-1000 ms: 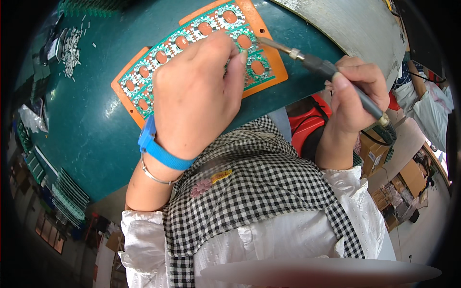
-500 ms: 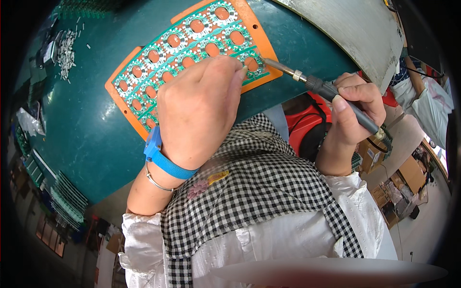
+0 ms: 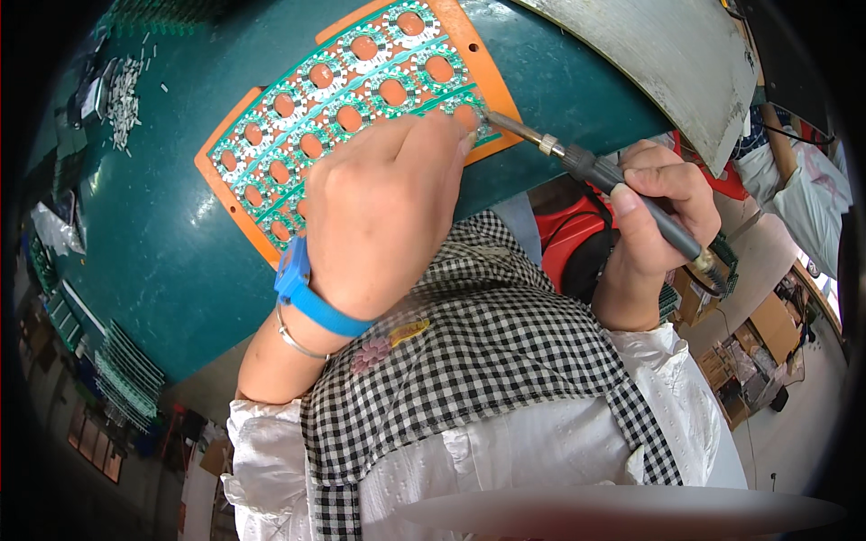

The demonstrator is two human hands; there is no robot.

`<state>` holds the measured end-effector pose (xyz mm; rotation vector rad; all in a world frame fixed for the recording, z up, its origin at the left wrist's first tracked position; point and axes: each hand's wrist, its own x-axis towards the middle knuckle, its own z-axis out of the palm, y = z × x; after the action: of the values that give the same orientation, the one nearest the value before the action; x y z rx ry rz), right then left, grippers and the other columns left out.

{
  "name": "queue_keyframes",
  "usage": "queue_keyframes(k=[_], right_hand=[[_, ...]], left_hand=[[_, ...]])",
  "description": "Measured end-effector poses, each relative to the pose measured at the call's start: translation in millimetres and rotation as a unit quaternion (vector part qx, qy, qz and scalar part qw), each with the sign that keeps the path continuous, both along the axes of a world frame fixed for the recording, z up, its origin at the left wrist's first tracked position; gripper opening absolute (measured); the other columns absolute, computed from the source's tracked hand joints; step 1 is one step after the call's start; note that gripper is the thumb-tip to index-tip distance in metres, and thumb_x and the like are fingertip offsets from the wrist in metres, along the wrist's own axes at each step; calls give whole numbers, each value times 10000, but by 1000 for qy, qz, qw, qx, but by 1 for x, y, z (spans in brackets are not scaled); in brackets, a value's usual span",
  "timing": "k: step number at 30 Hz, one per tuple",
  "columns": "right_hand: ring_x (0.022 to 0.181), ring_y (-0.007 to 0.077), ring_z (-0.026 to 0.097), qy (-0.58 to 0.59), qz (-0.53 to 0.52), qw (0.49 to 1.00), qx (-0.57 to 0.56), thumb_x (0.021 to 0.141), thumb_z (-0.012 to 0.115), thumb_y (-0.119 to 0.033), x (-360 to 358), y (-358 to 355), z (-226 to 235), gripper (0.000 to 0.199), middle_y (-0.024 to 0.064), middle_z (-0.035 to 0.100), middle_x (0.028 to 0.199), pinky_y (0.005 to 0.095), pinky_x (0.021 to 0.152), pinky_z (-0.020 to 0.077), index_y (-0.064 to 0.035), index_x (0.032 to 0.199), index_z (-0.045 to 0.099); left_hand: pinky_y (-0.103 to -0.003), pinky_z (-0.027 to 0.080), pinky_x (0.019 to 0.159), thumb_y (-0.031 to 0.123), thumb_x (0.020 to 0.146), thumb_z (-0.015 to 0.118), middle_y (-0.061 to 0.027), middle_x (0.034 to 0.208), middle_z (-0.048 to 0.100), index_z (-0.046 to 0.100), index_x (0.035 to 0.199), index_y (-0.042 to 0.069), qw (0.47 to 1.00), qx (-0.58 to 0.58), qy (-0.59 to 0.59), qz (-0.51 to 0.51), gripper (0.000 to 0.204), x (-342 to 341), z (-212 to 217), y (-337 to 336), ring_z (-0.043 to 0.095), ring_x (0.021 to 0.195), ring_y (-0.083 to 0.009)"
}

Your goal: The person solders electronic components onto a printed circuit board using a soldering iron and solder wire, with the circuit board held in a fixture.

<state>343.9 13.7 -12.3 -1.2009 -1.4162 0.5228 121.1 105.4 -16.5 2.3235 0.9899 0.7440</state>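
Observation:
My right hand [image 3: 663, 203] grips a grey soldering iron [image 3: 591, 167] by its handle. The iron's tip rests at or close above the right end of a green circuit board panel [image 3: 350, 86], whose rings of pads stand in curved rows. The panel lies in an orange tray [image 3: 492, 63]. Over its near edge, my left hand [image 3: 383, 203] is closed, thumb and fingertips pinched near the iron's tip. Whatever they hold, if anything, is hidden behind the hand. A blue wrist strap [image 3: 329, 311] circles my left wrist.
The tray lies on a green table mat [image 3: 171, 243]. Small white pieces [image 3: 124, 104] are heaped at the far left. More green boards [image 3: 126, 374] stand at the lower left. A grey metal surface [image 3: 649, 54] borders the mat at right, and another person [image 3: 794, 180] is beyond.
The tray with the panel has shifted slightly left. My left hand's fingertips have moved a little right, and the soldering iron has moved slightly left with my right hand.

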Motion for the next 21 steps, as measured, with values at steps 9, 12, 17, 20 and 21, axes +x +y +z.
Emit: queue_keyframes(k=[9,12,17,20,21], right_hand=[[581,162,529,107,-26,994,13,719,702,52,-1,-8,0,165,108,591,691,287,549,422,39,825,576],[541,169,538,63,-3,998,-9,707,705,60,-5,-7,-4,161,117,598,655,282,519,421,46,808,580],[530,178,553,25,7,1000,-13,692,708,61,-5,-7,-4,160,121,605,656,282,505,427,44,788,580],[524,185,560,-3,8,1000,-10,682,713,59,-4,-7,0,163,123,606,653,285,499,433,41,775,580],[521,188,562,-12,10,1000,-9,677,715,57,-3,-7,1,165,123,606,651,287,498,435,40,770,580]], left_hand=[[-233,423,497,-33,789,745,-44,655,607,650,820,19,999,-21,-33,38,112,-19,14,-6,563,546,-111],[-293,467,521,-7,789,741,-77,710,641,648,850,28,999,-23,-35,27,117,-18,5,-7,601,586,-192],[-369,503,534,49,798,720,-99,744,656,638,877,54,999,-35,-8,21,114,-14,-3,-10,634,629,-271],[-380,494,524,63,802,711,-100,722,633,629,852,58,999,-29,0,18,96,-11,-4,-9,622,621,-273],[-380,494,524,63,802,711,-100,722,633,629,852,58,999,-29,0,20,96,-9,-5,-9,622,621,-273]])
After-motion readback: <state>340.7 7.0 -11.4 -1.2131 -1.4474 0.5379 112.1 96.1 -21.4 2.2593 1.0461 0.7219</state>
